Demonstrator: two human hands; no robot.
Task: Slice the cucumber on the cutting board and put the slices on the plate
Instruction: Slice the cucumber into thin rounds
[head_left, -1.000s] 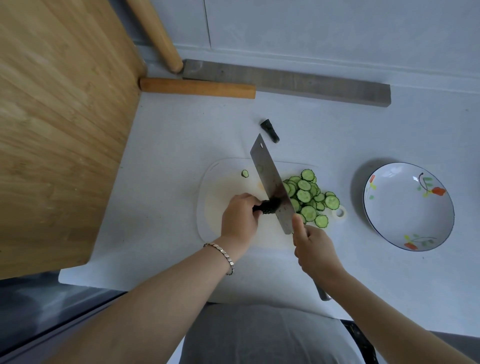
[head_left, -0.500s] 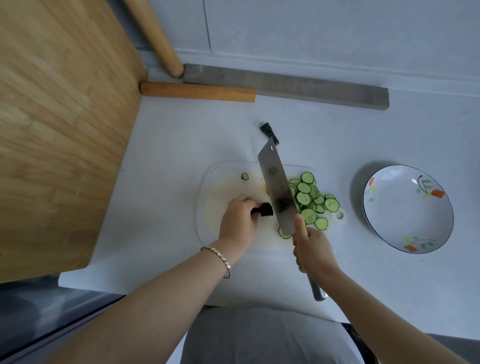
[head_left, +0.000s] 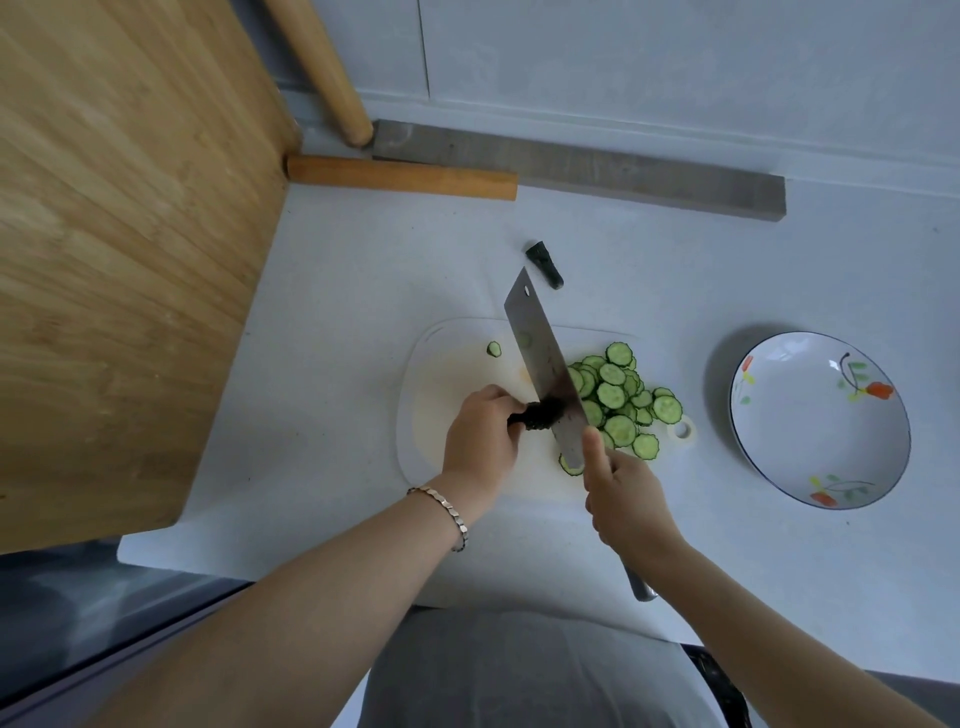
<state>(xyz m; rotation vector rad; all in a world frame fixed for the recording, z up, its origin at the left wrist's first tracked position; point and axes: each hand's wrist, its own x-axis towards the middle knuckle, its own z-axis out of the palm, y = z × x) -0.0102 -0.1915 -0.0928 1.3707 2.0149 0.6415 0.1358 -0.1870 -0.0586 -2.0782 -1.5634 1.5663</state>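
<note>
Cucumber: short, dark, bumpy stub, mid cutting board. Our left hand grip curls round it, steadying for cut. Our right hand grip wraps cleaver handle, flat steel blade on stub. Thin scalloped slices heaped right of blade. Glossy painted plate sits well apart, right.

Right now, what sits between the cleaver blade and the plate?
Head view: right of the cleaver blade lies the pile of cucumber slices on the cutting board, then bare counter before the plate.
</note>
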